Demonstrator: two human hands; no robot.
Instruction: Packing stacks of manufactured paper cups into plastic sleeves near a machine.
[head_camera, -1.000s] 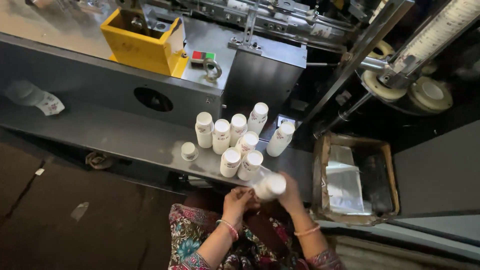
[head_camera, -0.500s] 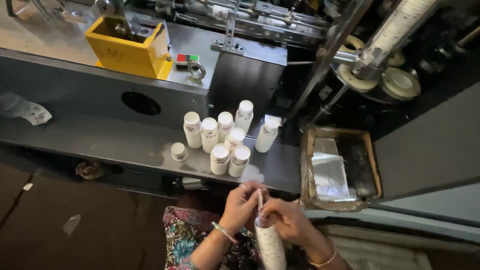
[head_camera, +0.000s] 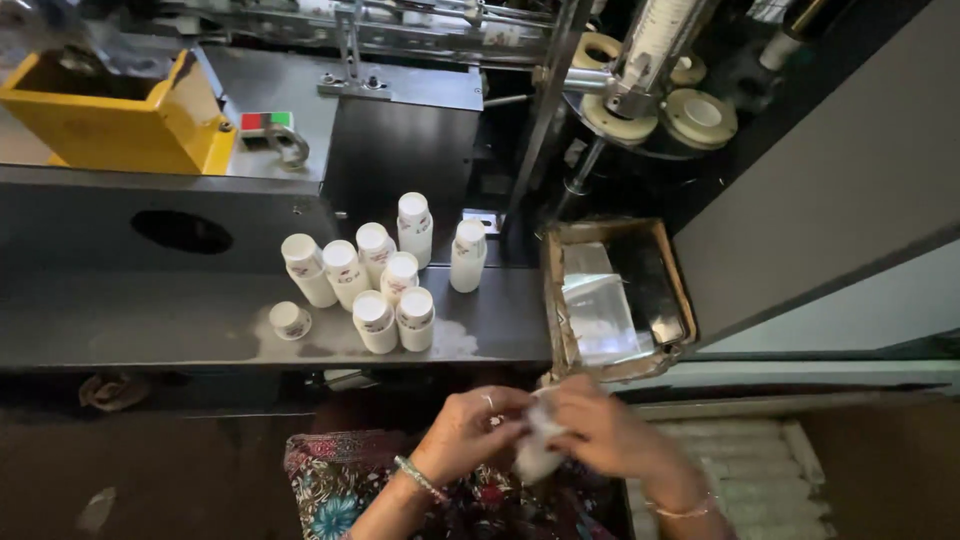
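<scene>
You held the small white plastic bottle (head_camera: 535, 450) between both hands, left hand (head_camera: 470, 430) and right hand (head_camera: 600, 435) closed on it together. It lay below the grey metal shelf (head_camera: 150, 320), near your lap; its long axis was blurred, neither hand nearer.

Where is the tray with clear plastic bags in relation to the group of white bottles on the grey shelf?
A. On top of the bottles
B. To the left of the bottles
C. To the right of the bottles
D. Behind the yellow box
C: the tray with clear plastic bags sits at the right end of the grey shelf, right of the white bottles and apart from them.
</scene>
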